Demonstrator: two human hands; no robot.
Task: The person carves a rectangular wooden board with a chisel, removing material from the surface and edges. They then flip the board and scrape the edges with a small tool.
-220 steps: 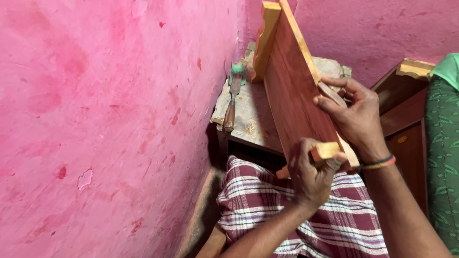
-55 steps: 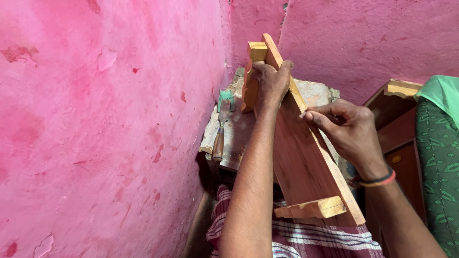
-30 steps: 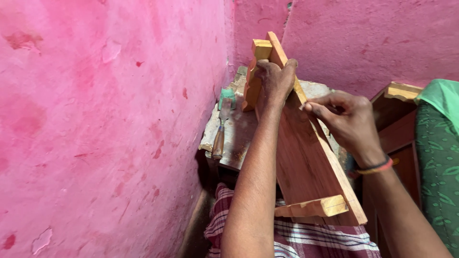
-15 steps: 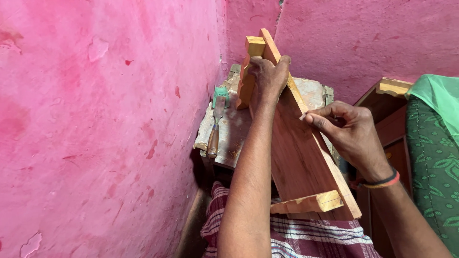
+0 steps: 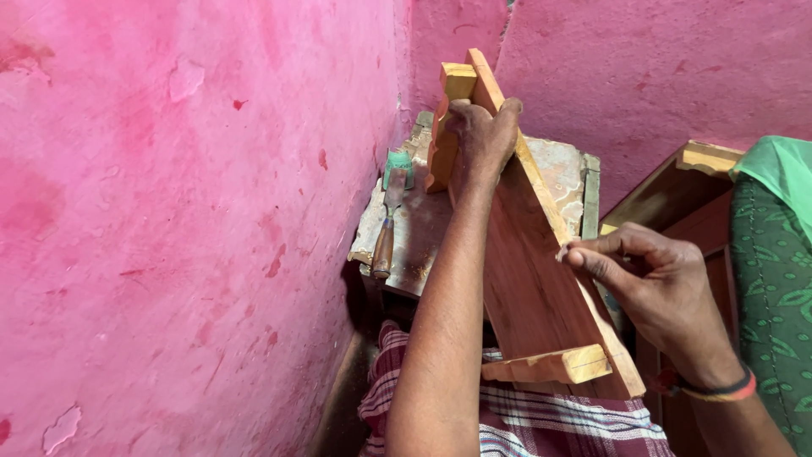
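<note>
A long reddish-brown wooden board (image 5: 533, 296) with pale cross blocks at both ends leans tilted from my lap up toward the corner. My left hand (image 5: 479, 140) grips its far upper end, fingers curled over the top edge beside the upper block (image 5: 450, 101). My right hand (image 5: 651, 292) is at the board's right edge, about midway down, thumb and forefinger pinched together and touching that edge. I cannot tell whether something small is between the fingers. The lower cross block (image 5: 550, 366) sits above my checked cloth (image 5: 541, 419).
A worn small table (image 5: 406, 245) stands in the corner under the board, with a wooden-handled chisel (image 5: 386, 237) and a small green object (image 5: 397, 166) on it. Pink walls (image 5: 186, 211) close in on the left and behind. A brown wooden cabinet (image 5: 677, 195) and green patterned cloth (image 5: 774, 254) are at the right.
Since seven seconds ago my left hand has gone from the board's lower block to its top end. In the last second my right hand has slid down the right edge a little.
</note>
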